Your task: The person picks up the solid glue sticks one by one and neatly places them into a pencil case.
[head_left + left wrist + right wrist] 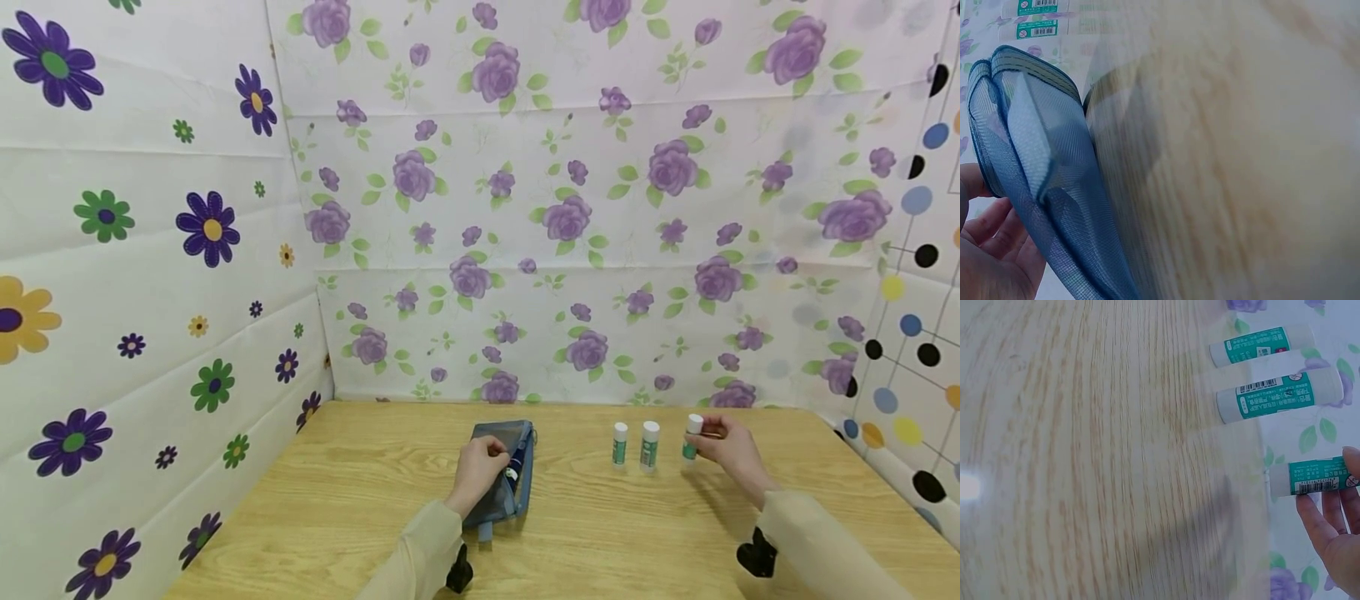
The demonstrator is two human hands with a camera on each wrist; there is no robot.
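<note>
A blue mesh zip pouch (524, 492) stands on the table, its mouth partly spread, with a dark blue item (516, 465) showing inside. My left hand (477, 471) pinches the pouch's edge; the left wrist view shows the thumb and fingers (999, 234) about the mesh (1079, 206). On the right, my right hand (733, 452) grips a glue stick (1316, 477) with a white cap and green label, held upright. Two more such glue sticks, a thinner one (619, 444) and a thicker one (649, 445), stand upright to its left.
The light wood table (585, 533) meets a flowered sheet (525, 333) at the back. Patterned sheets also hang at the left (247, 333) and right (892, 358). A black wrist device (757, 553) sits at the right sleeve, another (460, 572) at the left.
</note>
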